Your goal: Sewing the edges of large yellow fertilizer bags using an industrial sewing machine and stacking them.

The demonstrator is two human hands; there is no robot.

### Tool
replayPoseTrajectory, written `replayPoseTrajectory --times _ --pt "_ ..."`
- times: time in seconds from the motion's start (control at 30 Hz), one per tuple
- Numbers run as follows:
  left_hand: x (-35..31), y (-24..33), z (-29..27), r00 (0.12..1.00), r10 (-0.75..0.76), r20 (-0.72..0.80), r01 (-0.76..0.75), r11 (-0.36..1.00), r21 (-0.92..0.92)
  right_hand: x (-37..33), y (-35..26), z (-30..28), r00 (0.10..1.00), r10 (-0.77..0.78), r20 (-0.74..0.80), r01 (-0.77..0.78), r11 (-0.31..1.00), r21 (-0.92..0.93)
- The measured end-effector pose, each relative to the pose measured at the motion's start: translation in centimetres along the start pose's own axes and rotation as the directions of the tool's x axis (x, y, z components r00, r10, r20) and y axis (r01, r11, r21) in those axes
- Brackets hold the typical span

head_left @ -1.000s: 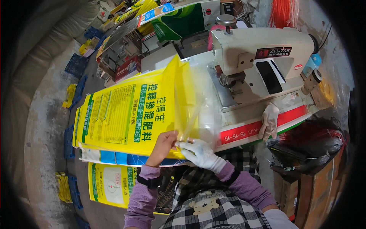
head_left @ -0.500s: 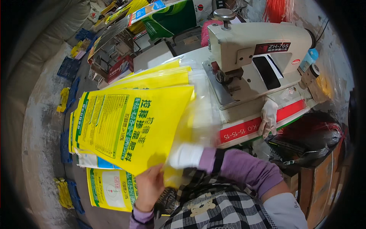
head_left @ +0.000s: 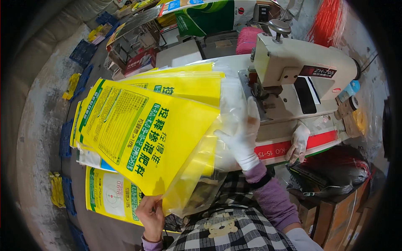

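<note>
A large yellow printed sack [head_left: 176,142] lies slanted over a stack of similar yellow sacks [head_left: 192,90], its clear plastic liner [head_left: 194,180] sticking out along the right side. Bare, my left hand [head_left: 151,214] pinches the sack's near corner between thumb and fingers. My right hand [head_left: 240,144] wears a white glove and is partly smeared by motion. Its thumb stands apart from the fingers, over the clear plastic edges at the stack's right; nothing shows in its grip. Just beyond that hand is the beige sewing machine [head_left: 289,67] on its table.
A loose white glove [head_left: 299,140] hangs at the table's red front edge [head_left: 320,140]. A dark phone [head_left: 305,96] lies on the machine's base. Pink thread [head_left: 248,40] and red strands [head_left: 328,23] are at the back. Cardboard boxes [head_left: 341,213] stand lower right, blue crates [head_left: 66,136] at left.
My right hand has moved right and away from the sack's edge, its fingers spreading. My left hand, still on the corner, has drawn it slightly down and left. The view has shifted.
</note>
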State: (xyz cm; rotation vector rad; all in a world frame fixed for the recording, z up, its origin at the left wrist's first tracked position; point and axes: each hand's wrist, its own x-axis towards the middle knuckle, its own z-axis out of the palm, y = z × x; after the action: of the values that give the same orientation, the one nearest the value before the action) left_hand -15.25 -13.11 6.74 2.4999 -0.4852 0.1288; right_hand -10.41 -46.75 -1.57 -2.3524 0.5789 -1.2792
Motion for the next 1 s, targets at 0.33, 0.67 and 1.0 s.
replayPoseTrajectory --times 0.33,0.67,1.0 --pt "-2.1 -3.5 0.7 0.958 -0.282 0.046 0.274 0.953 0.126 0.6 0.9 1.1 0.952 -0.093 0.293 0.034 0.979 0.199" --pt "0.6 -8.2 -2.9 0.794 -0.341 -0.503 0.296 0.940 -0.169 2.5 -8.7 0.5 0.463 -0.739 0.490 0.282 0.647 0.708" --pt "35.5 8.8 5.6 0.546 0.831 0.107 -0.823 0.509 0.252 -5.2 -1.5 -6.0 0.645 0.334 0.687 -0.764 0.300 0.571"
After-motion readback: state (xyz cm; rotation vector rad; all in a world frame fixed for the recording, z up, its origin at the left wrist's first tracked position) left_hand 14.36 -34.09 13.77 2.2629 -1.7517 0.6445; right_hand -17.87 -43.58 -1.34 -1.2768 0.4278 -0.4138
